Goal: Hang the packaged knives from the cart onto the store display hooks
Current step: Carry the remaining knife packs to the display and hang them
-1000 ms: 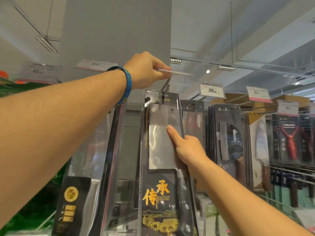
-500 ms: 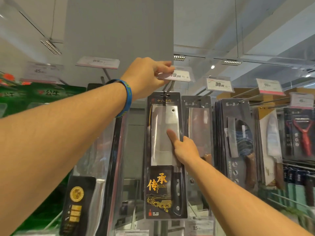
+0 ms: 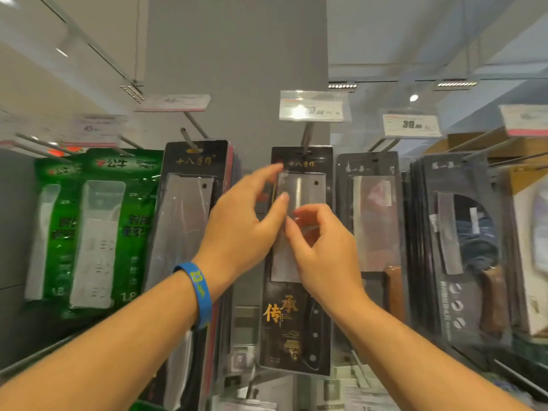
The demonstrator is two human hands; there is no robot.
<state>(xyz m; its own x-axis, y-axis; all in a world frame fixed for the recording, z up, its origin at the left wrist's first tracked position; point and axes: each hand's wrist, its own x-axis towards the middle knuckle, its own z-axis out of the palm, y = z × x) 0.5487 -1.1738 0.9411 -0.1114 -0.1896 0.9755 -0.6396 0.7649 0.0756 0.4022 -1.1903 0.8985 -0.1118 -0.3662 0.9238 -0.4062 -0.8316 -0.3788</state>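
A black packaged cleaver (image 3: 296, 321) with gold characters hangs upright from a display hook (image 3: 307, 137), under a clear price tag (image 3: 314, 109). My left hand (image 3: 240, 229), with a blue wristband, hovers at the package's upper left edge with its fingers relaxed and spread; whether the fingertips touch the plastic I cannot tell. My right hand (image 3: 323, 250) sits in front of the blade window with its fingers loosely curled, holding nothing that I can see. The two hands nearly meet at the fingertips. No cart is in view.
Another black cleaver package (image 3: 189, 203) hangs just to the left, with green packaged goods (image 3: 100, 232) beyond it. To the right hang more knife packs (image 3: 370, 218) and a thick row of dark packs (image 3: 456, 247). A grey pillar (image 3: 237, 69) rises behind.
My left hand has let go of the price tag and dropped down beside the package. My right hand has come off the blade window and curled. The tag now hangs flat.
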